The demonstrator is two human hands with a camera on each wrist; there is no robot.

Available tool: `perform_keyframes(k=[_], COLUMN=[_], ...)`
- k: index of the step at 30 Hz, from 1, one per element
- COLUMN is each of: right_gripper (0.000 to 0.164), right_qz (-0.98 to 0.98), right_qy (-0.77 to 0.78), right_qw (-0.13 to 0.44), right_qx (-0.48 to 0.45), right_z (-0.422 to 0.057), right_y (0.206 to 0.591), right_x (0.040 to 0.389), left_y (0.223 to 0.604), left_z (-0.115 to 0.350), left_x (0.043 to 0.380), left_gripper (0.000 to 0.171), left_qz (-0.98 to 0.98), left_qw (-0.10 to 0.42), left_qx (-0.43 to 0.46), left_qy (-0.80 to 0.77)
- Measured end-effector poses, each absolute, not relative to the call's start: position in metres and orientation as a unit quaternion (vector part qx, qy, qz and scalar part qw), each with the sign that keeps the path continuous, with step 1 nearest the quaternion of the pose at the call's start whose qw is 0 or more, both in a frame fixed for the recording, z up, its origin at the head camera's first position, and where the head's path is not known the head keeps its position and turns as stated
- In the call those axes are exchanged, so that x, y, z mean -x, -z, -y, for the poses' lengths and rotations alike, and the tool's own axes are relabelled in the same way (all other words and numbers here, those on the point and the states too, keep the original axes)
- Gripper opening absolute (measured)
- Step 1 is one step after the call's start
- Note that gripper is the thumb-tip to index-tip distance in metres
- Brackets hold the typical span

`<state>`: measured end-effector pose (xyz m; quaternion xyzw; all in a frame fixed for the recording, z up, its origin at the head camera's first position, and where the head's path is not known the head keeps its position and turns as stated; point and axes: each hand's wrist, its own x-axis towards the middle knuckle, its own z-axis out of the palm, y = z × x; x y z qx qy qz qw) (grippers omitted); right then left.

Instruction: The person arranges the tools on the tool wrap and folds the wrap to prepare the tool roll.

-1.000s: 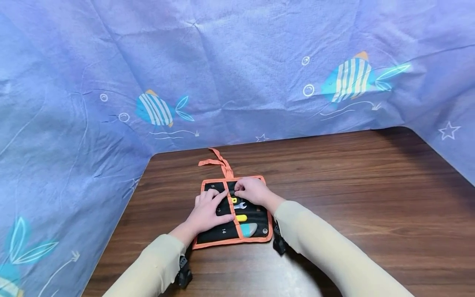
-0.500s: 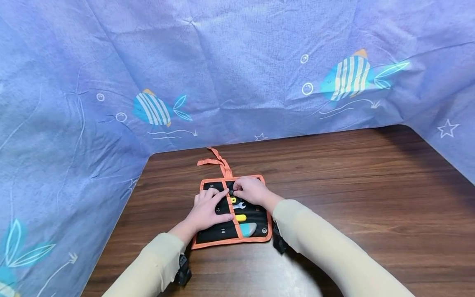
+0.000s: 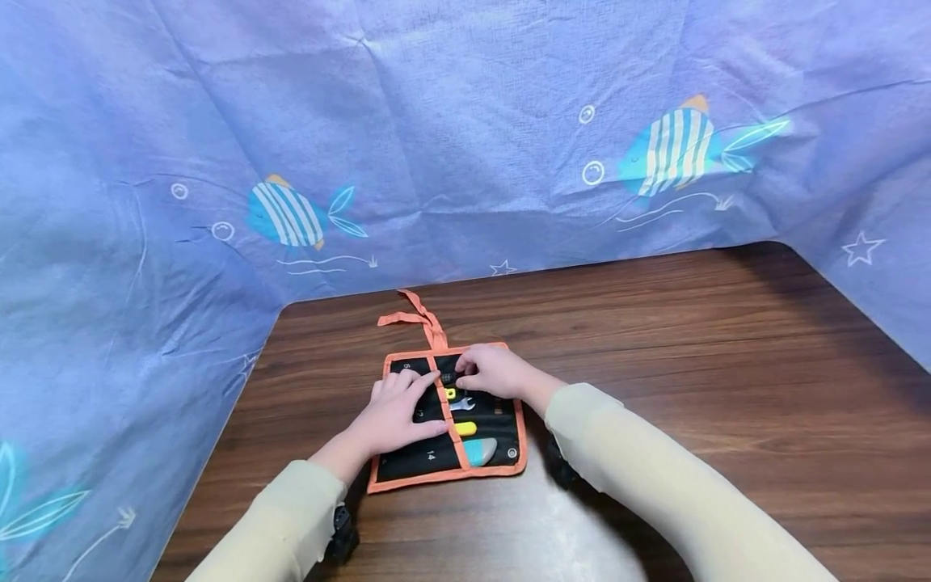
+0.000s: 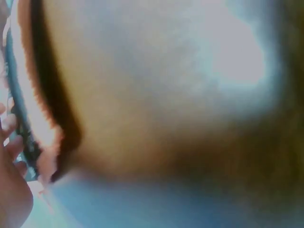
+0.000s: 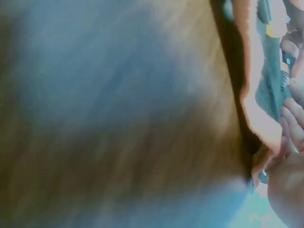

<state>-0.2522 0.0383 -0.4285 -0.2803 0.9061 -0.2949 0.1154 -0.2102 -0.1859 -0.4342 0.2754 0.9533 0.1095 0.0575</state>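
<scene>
A black tool pouch with orange edging [image 3: 407,487] lies unfolded on the table, with tools sticking out of its pockets. My left hand [image 3: 393,412] rests on its left half, fingers spread, fingertips by the orange middle strip. My right hand [image 3: 498,374] hovers over the upper right part, its thumb and fingers loosely bent beside a dark ridged tool end [image 3: 446,377], with nothing visible between them. Below that end are a yellow piece [image 3: 451,394], a wrench [image 3: 463,404], a yellow handle [image 3: 466,428] and a teal-and-grey handle [image 3: 481,452]. Both wrist views are mostly blurred.
Orange tie straps [image 3: 429,323] stretch from the pouch's top edge toward the back. Around it is a dark wooden table [image 3: 655,347]. A blue fish-print cloth [image 3: 451,121] hangs behind and at the sides.
My right hand has drawn slightly to the right, away from the dark ridged tool end. My left hand stays in place on the pouch. The head view has shifted a little.
</scene>
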Motion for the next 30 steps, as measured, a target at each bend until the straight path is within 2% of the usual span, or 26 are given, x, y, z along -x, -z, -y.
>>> perform_keyframes(k=[8,13,20,30], right_gripper=[0.025,0.026,0.025,0.021], right_qz=[-0.909,-0.903,-0.894,-0.872], right_qy=[0.270,0.265,0.270,0.287], right_qw=[0.102,0.088,0.077,0.058], right_qx=[0.301,0.328,0.348,0.391], right_z=[-0.050,-0.059,-0.075,-0.088], right_y=[0.425,0.423,0.425,0.427], right_x=[0.239,0.225,0.202,0.180], left_y=[0.422,0.419,0.420,0.425], left_z=[0.187,0.190,0.201,0.212], left_x=[0.208,0.200,0.188,0.163], left_gripper=[0.077,0.068,0.068,0.042], left_qz=[-0.947,-0.945,-0.943,-0.925], left_qw=[0.069,0.053,0.034,0.045], left_qx=[-0.294,-0.299,-0.301,-0.326], left_qy=[-0.112,-0.122,-0.136,-0.187])
